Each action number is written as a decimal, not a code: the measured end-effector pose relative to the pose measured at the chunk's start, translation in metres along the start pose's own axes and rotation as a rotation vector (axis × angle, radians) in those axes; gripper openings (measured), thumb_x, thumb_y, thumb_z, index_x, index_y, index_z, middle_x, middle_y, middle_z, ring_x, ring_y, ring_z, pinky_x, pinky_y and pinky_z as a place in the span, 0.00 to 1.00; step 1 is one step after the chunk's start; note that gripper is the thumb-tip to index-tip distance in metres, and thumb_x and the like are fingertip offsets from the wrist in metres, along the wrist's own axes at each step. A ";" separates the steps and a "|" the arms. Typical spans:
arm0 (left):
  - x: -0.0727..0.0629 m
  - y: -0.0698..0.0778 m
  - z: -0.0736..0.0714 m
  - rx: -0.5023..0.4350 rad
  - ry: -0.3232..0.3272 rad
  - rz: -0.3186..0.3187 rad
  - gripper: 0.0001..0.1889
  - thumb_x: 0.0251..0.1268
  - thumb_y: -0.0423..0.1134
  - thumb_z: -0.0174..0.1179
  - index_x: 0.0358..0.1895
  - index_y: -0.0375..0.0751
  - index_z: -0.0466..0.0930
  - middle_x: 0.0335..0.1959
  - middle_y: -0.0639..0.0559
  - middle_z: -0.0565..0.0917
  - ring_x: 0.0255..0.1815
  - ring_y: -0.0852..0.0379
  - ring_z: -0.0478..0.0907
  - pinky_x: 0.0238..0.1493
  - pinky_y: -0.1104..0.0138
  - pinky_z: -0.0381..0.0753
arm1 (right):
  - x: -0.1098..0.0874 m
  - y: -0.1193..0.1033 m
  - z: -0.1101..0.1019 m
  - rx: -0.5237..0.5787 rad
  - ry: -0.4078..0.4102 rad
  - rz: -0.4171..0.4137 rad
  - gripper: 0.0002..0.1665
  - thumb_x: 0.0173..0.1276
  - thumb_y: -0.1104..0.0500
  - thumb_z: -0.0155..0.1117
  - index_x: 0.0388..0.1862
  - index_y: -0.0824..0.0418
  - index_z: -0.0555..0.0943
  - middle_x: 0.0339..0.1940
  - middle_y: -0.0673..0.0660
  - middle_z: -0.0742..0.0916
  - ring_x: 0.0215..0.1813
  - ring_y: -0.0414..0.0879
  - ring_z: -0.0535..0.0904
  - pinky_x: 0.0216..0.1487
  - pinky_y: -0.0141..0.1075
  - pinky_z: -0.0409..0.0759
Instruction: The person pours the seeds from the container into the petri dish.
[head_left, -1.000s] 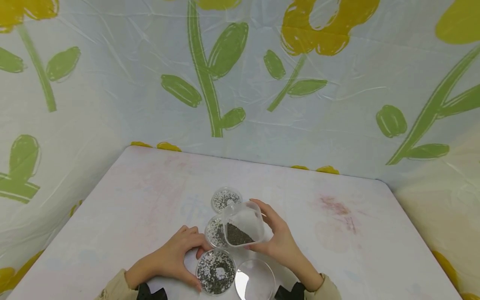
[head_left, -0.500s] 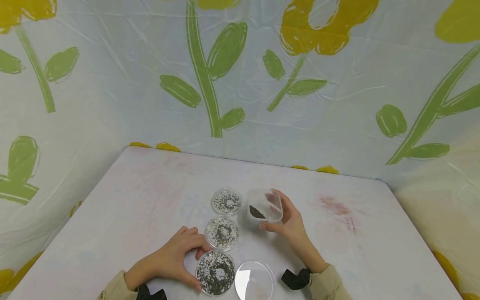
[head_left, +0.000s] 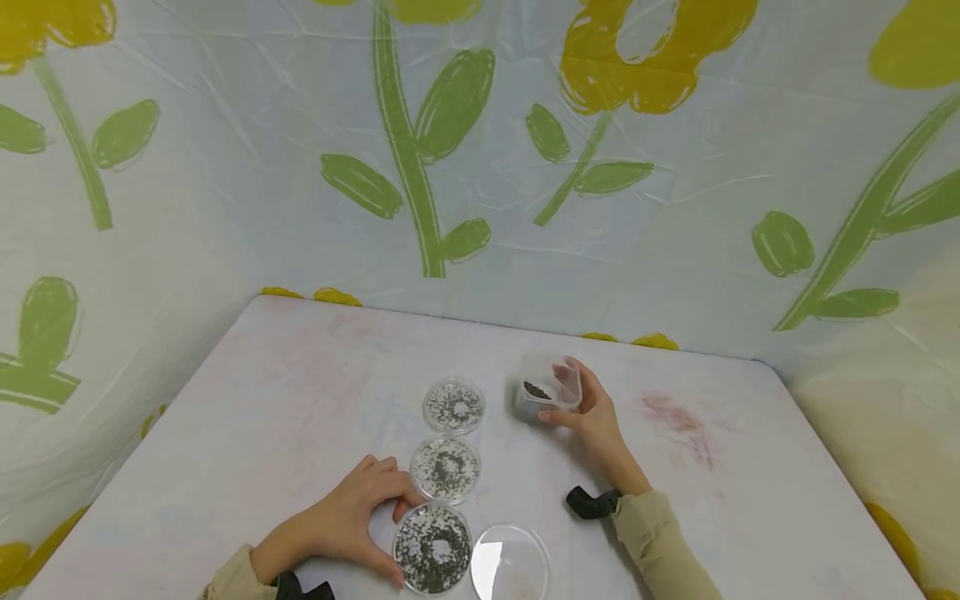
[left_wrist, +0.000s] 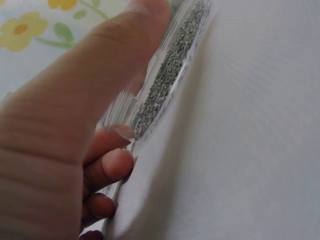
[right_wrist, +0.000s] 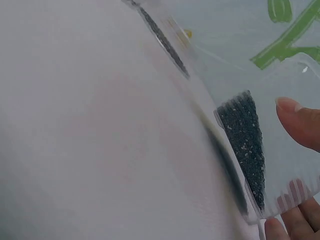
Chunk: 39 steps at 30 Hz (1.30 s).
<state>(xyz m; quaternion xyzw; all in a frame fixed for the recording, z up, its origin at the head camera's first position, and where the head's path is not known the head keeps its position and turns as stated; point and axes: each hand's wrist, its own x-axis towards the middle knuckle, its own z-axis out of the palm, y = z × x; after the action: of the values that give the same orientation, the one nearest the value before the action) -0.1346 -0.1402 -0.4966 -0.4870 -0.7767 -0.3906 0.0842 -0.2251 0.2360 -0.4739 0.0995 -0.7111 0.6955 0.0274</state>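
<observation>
In the head view my left hand curves its thumb and fingers round the nearest petri dish, which holds dark granules on white. The left wrist view shows the layer of grey granules edge-on inside that clear dish. Farther right, my right hand grips a clear plastic tub between thumb and fingers. Dark granules are heaped to one side of the tub, visible in the right wrist view. The tub is at or just above the table; I cannot tell whether it touches.
A middle petri dish and a far petri dish line up beyond the nearest one, both speckled with granules. A clear round lid or dish lies right of the nearest dish. The white table meets a flowered sheet behind.
My right hand has carried the tub from above the middle dish away to the right and farther back, lowering it. The tub tilts less. My left hand has stayed on the nearest dish.
</observation>
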 end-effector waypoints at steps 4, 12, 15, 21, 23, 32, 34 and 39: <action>0.000 0.002 0.001 -0.009 0.004 0.009 0.35 0.35 0.67 0.77 0.50 0.61 0.76 0.30 0.69 0.69 0.34 0.71 0.56 0.41 0.72 0.53 | 0.007 0.002 -0.002 0.026 0.012 0.007 0.59 0.47 0.80 0.74 0.77 0.64 0.57 0.73 0.69 0.68 0.75 0.50 0.61 0.71 0.33 0.60; -0.002 0.003 0.001 -0.012 0.012 0.024 0.36 0.35 0.67 0.77 0.51 0.60 0.76 0.30 0.70 0.70 0.33 0.71 0.58 0.41 0.73 0.53 | 0.022 0.007 -0.009 0.029 0.002 0.013 0.59 0.50 0.79 0.73 0.79 0.61 0.56 0.74 0.67 0.67 0.76 0.50 0.59 0.71 0.34 0.58; -0.002 0.005 0.000 -0.010 0.013 0.026 0.36 0.35 0.66 0.77 0.51 0.60 0.76 0.30 0.69 0.70 0.33 0.70 0.58 0.41 0.72 0.54 | 0.024 0.010 -0.013 0.034 -0.012 0.020 0.60 0.52 0.79 0.72 0.80 0.58 0.54 0.75 0.66 0.66 0.77 0.49 0.56 0.65 0.28 0.66; -0.001 0.006 -0.001 -0.001 0.011 0.018 0.36 0.34 0.66 0.77 0.51 0.60 0.76 0.30 0.69 0.70 0.34 0.71 0.57 0.41 0.72 0.54 | 0.023 0.011 -0.014 0.040 -0.030 0.035 0.62 0.55 0.77 0.71 0.82 0.57 0.48 0.78 0.64 0.62 0.80 0.47 0.49 0.66 0.29 0.67; 0.000 0.006 -0.001 0.002 0.009 0.018 0.36 0.34 0.67 0.77 0.51 0.60 0.76 0.30 0.69 0.70 0.34 0.71 0.57 0.41 0.72 0.55 | 0.020 0.011 -0.014 0.025 -0.018 0.055 0.63 0.56 0.75 0.72 0.82 0.56 0.46 0.79 0.62 0.60 0.80 0.47 0.47 0.73 0.33 0.58; 0.000 0.005 -0.001 0.000 0.002 0.001 0.36 0.34 0.67 0.77 0.50 0.60 0.76 0.29 0.68 0.69 0.35 0.69 0.60 0.43 0.73 0.56 | 0.002 0.006 -0.009 0.057 0.107 0.082 0.58 0.63 0.70 0.69 0.81 0.59 0.42 0.79 0.62 0.55 0.81 0.51 0.47 0.77 0.38 0.49; 0.001 0.005 -0.001 0.001 -0.001 0.001 0.35 0.35 0.67 0.77 0.50 0.60 0.76 0.29 0.68 0.70 0.35 0.69 0.61 0.43 0.73 0.56 | -0.004 0.005 -0.008 0.060 0.160 0.077 0.55 0.65 0.70 0.67 0.80 0.62 0.43 0.78 0.63 0.57 0.80 0.52 0.50 0.76 0.36 0.51; 0.001 0.003 -0.002 0.005 -0.003 0.001 0.35 0.36 0.67 0.76 0.50 0.60 0.77 0.29 0.69 0.70 0.34 0.69 0.61 0.42 0.73 0.57 | -0.022 0.003 -0.002 0.050 0.319 0.074 0.44 0.68 0.71 0.63 0.76 0.66 0.51 0.71 0.64 0.65 0.73 0.53 0.62 0.67 0.29 0.68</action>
<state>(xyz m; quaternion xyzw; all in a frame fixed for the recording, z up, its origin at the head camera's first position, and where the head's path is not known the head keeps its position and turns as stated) -0.1327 -0.1397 -0.4932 -0.4879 -0.7776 -0.3876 0.0843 -0.2038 0.2403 -0.4804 -0.0379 -0.6832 0.7206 0.1119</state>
